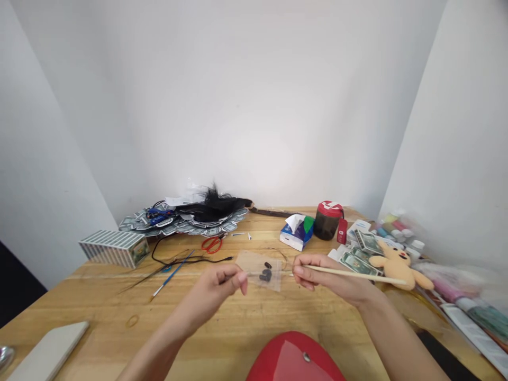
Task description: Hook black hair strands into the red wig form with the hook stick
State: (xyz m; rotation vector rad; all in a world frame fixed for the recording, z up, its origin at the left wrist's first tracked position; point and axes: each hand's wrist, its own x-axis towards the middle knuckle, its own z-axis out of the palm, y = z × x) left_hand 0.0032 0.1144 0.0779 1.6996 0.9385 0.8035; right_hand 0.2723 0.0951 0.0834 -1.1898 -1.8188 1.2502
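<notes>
A: Start at the fingers. What is the left hand (222,283) doing?

B: Its thumb and forefinger are pinched together on the near left edge of a small clear plastic bag (260,270), held just above the wooden table (99,296). Two or three small dark pieces show inside the bag.

A: And the right hand (325,275)?

B: Just right of the bag, fingers closed around a thin wooden stick (357,274). The stick runs out to the right from the fingertips, over the wrist. Whether its near tip touches the bag, I cannot tell.

A: What lies around the bag?

B: Behind it and to the left, red-handled scissors (212,244) and a black cable (186,258). Further left, a blue-handled paintbrush (172,274), then a box with a banknote print (115,247). Left and nearer, a rubber band (132,320).

A: And at the back?

B: Behind the bag to the left, a fan of folded banknotes (186,226) with a black tuft (216,205) on top. Behind to the right, a tissue pack (296,233) and a dark jar with a red lid (328,219).

A: To the right?

B: Loose banknotes (363,248) and a yellow plush bear (397,264), just beyond the right hand. In front of the bag, at the near edge, a red rounded object (293,360).
</notes>
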